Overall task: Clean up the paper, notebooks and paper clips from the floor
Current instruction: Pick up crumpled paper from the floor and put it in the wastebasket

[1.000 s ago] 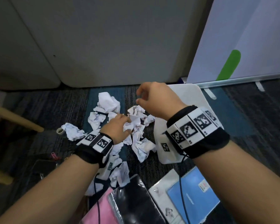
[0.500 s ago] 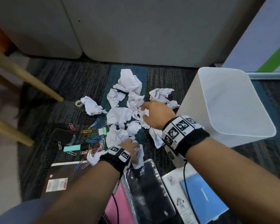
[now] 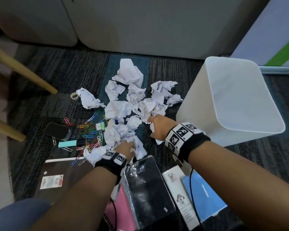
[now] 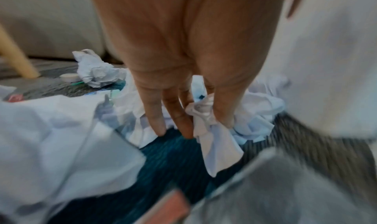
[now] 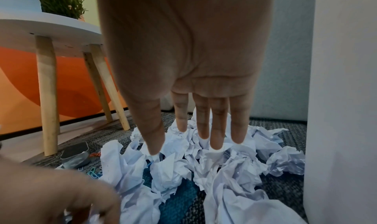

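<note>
The crumpled paper (image 3: 128,104) lies in a loose heap of white balls and twists on the dark striped carpet (image 3: 57,77), some showing faint blue writing, the heap spreading from the near edge of the notebooks up to just beside the white bin (image 3: 227,100). The left hand (image 3: 125,147) reaches down into the near end of the heap; in the left wrist view its grip pinches a twisted scrap of paper (image 4: 206,119) between thumb and finger, the other fingers (image 4: 155,114) extended toward the carpet. The right hand (image 3: 158,129) hangs over the right part of the heap with fingers straight and spread, a wide grip holding nothing, its fingertips (image 5: 216,140) at or just above the topmost crumples. Coloured paper clips (image 3: 88,129) are scattered left of the paper, near a teal highlighter (image 3: 68,143) and a dark case (image 3: 57,130). The notebooks lie nearest the person: a black one (image 3: 147,185), a pink one (image 3: 120,205), a blue one (image 3: 203,197) and a dark one (image 3: 60,174) at the left.
</note>
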Demonstrator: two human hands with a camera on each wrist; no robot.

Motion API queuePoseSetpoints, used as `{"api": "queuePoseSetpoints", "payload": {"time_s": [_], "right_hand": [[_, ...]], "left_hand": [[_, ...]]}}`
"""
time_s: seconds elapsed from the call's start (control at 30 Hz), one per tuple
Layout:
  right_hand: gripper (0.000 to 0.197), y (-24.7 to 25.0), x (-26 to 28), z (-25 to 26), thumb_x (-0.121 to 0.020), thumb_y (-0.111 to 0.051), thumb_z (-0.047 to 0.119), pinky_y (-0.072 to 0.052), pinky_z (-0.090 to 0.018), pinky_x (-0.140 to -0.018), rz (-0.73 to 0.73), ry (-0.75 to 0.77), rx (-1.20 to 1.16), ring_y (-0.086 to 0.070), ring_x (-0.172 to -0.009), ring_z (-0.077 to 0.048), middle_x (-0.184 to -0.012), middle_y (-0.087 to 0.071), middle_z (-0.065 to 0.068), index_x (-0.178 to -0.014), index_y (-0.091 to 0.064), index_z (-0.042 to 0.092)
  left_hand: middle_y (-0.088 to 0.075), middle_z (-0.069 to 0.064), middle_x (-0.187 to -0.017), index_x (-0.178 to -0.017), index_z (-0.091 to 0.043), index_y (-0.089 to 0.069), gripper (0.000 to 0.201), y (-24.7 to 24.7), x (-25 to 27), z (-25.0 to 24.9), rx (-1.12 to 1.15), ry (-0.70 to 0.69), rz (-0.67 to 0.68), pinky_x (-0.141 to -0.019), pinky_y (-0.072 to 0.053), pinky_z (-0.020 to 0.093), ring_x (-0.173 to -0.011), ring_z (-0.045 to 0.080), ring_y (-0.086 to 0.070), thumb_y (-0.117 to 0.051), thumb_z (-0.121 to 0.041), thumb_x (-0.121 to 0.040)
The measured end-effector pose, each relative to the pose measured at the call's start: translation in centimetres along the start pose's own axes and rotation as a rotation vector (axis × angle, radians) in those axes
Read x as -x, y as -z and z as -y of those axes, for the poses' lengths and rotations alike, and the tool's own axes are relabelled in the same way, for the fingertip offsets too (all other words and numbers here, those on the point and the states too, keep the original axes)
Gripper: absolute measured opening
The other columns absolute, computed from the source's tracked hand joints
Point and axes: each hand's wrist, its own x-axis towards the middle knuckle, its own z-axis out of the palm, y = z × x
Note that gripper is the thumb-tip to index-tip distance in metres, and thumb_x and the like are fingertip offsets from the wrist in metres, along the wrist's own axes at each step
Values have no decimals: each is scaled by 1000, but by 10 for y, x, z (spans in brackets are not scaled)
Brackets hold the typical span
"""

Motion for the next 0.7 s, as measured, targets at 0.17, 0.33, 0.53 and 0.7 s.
{"api": "queuePoseSetpoints", "payload": {"time_s": [0.17,0.33,0.53,0.7], "right_hand": [[101,6,9,-3,-72,-79,35,-46,-43,-100,-66,77,-91,-50,-122,-37,-149,-24,-16,-149,-14,23],[95,30,22,3,-79,-74,27,-45,-38,-101,-282,148,-218,-52,-122,-33,-156,-13,-11,-150,-11,32],[57,65,42,11,-85,-66,19,-49,-36,-87,-629,171,-399,-62,-96,-28,-117,-52,-11,-137,-43,26],[51,100,69,0,-82,-60,9,-46,-31,-86,-823,105,-475,-61,-94,-26,-108,-58,-11,-131,-54,24]], "left_hand": [[-57,6,-108,-100,-19,-60,13,66,1,-30,446,-73,-285,-76,-39,26,-88,21,-55,-61,-18,-87],[-56,-6,-96,-102,-21,-52,23,124,16,-57,674,-220,-411,-71,-43,28,-78,17,-54,-65,-14,-85],[-54,1,-108,-107,-26,-43,36,168,34,-84,733,-357,-567,-76,-49,28,-85,12,-56,-63,-8,-84],[-60,-6,-111,-113,-26,-47,31,192,45,-126,752,-504,-600,-80,-52,29,-83,10,-62,-59,-12,-88]]}}
